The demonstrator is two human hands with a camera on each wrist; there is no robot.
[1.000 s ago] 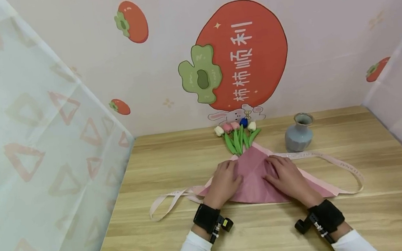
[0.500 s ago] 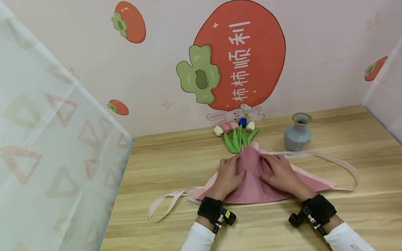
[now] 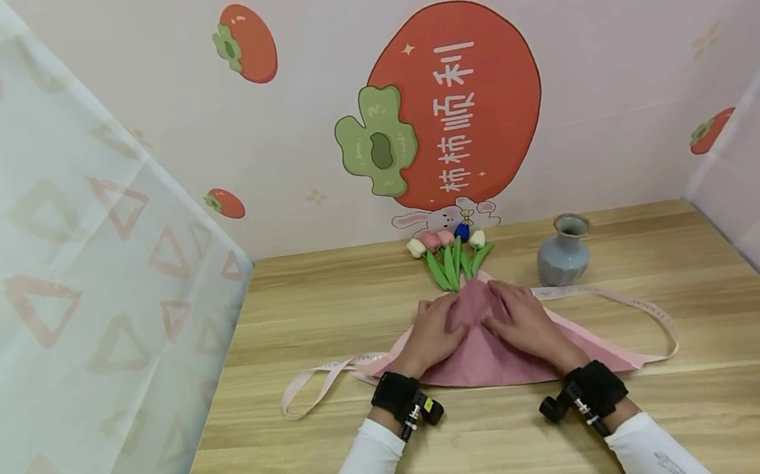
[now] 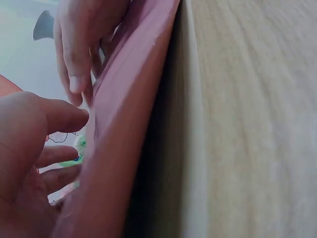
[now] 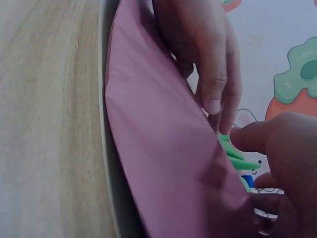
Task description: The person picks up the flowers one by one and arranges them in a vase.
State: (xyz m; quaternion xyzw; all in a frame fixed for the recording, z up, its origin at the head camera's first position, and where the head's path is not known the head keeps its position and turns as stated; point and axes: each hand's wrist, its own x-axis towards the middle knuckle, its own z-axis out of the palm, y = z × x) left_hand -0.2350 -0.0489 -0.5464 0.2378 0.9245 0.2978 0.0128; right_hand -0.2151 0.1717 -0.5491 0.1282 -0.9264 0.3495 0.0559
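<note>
In the head view a bouquet of artificial tulips point(image 3: 452, 264), in white, pink and blue, lies with its heads toward the wall. Mauve-pink wrapping paper point(image 3: 474, 359) covers its lower stems and spreads toward the person. My left hand point(image 3: 431, 334) grips the paper from the left with bent fingers. From the right, my right hand point(image 3: 525, 322) grips it too, thumbs facing each other across a raised fold. Both wrist views show thumb and fingertips right at the paper. A pale pink printed ribbon point(image 3: 652, 311) passes behind the wrap, loose at both sides; its middle is hidden.
A grey-blue ceramic vase point(image 3: 563, 254) stands at the back right, close behind the ribbon. The wooden table point(image 3: 293, 466) ends at a patterned wall point(image 3: 310, 120) with printed persimmons. A white patterned sheet point(image 3: 99, 300) hangs along the left side.
Both hands have moved closer together, pushing the paper up into folds between them. The right hand has shifted left and slightly farther forward. The tulips and vase have stayed put.
</note>
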